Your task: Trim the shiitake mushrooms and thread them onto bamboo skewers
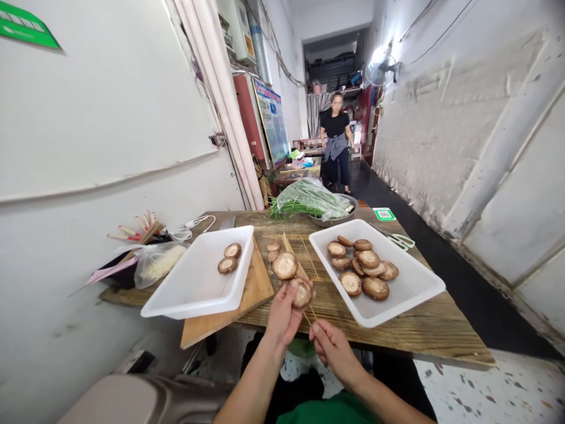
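My left hand (285, 312) is closed around a shiitake mushroom (302, 294), its pale underside facing up. In my right hand (332, 347), fingers pinch two thin bamboo skewers (310, 315), which slant up to that mushroom; whether their tips are inside it I cannot tell. Just beyond is another shiitake mushroom (285, 266), with smaller mushrooms (273, 252) behind it. A bundle of skewers (292, 247) lies beside them. To the right, a white tray (397, 309) holds several mushrooms (368, 259). The left white tray (189, 288) contains two skewered-looking mushrooms (229, 258).
A wooden board (253, 288) sits under the left tray. Bagged green vegetables (311, 199) rest in a metal bowl (333, 221) at the back. Scissors (399, 238) lie behind the right tray. A black container (126, 268) stands left. Farther off, a person (336, 138) stands in the passage.
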Demonstrator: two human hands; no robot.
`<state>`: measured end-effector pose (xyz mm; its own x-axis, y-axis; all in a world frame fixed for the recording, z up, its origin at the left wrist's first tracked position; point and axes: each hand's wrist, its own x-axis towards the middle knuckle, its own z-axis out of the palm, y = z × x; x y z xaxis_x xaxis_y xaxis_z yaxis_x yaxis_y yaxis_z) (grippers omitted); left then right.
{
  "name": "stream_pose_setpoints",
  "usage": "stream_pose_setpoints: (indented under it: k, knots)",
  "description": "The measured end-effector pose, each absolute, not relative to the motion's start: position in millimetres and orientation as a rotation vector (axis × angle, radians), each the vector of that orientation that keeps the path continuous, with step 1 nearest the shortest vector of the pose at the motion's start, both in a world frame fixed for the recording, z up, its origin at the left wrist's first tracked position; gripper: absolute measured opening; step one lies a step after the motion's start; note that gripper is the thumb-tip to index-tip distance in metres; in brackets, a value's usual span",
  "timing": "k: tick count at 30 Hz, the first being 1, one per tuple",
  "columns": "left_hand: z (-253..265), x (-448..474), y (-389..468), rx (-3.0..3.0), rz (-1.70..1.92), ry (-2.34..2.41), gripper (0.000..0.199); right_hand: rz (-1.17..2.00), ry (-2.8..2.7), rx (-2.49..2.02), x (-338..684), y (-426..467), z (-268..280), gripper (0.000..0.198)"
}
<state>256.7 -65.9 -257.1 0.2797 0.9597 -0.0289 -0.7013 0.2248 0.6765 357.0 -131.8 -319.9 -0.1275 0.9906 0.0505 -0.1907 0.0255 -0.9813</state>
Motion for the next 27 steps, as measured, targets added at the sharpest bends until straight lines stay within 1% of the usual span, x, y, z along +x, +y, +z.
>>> stream_pose_setpoints:
  k: [5,9,12,17,23,27]
  knots:
    - [-257.0,261.2,-68.9,0.688,1.244,0.496,0.017,1.365,-1.160,-0.980,355.3,-134.5,-314.5,0.047]
    - [-256.0,265.8,-70.6,0.709,1.289,0.526,0.019,1.309,-1.177,-1.031,353.0,-137.5,-308.7,0.048]
    - [-252.8,268.4,-72.6,0.701,1.293,0.533,0.021,1.322,-1.139,-1.018,351.6,-139.6,-306.4,0.047]
    - [-246.0,270.0,-74.9,0.672,1.294,0.550,0.027,1.292,-1.119,-1.035,350.9,-140.4,-307.9,0.045]
    - [-248.0,271.3,-69.0,0.653,1.289,0.562,0.025,1.317,-1.073,-1.005,349.6,-135.2,-311.8,0.043]
    - [-253.1,269.7,-61.2,0.651,1.242,0.482,0.025,1.290,-1.078,-0.978,352.6,-122.8,-314.0,0.043]
